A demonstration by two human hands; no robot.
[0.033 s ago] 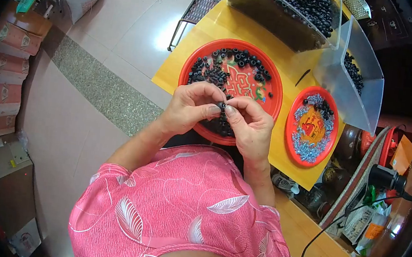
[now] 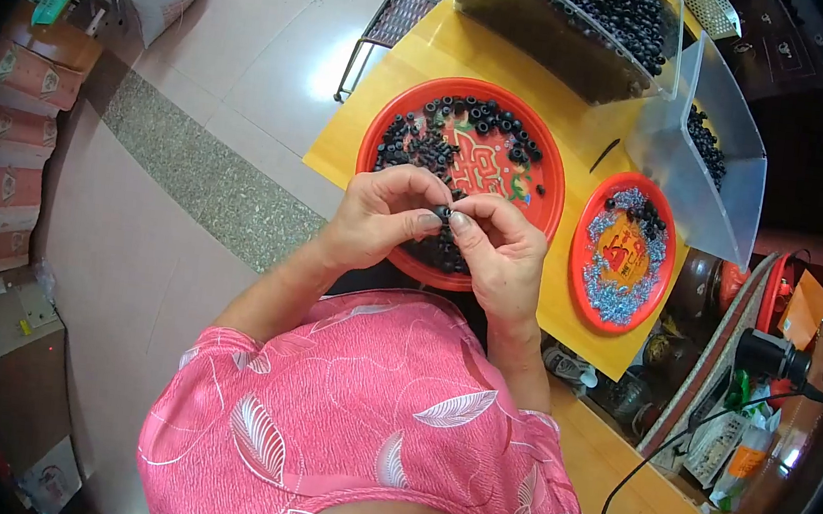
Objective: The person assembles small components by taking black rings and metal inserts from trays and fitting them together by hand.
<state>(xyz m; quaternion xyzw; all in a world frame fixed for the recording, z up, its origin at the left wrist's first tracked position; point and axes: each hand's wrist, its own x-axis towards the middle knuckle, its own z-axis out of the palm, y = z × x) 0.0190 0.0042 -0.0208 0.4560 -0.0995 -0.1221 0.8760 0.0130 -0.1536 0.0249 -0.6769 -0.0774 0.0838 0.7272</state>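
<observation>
Over the near side of a large red tray (image 2: 557, 212), my left hand (image 2: 375, 221) pinches a small black ring-like piece (image 2: 443, 212) between thumb and forefinger. My right hand (image 2: 504, 257) meets it from the right, its thumb and forefinger closed at the piece's edge. Whether a second tiny part is between those fingertips is too small to tell. Many loose black pieces (image 2: 486, 116) of the same look lie in the tray, thickest at its left and far sides. Some are hidden under my hands.
A smaller red tray (image 2: 670, 259) at the right holds tiny clear-bluish parts (image 2: 617, 304) and a few black pieces. Beyond stand a clear bin (image 2: 544, 45) full of black pieces and another translucent bin (image 2: 723, 204). A thin dark tool (image 2: 604, 155) lies on the yellow tabletop (image 2: 344, 140).
</observation>
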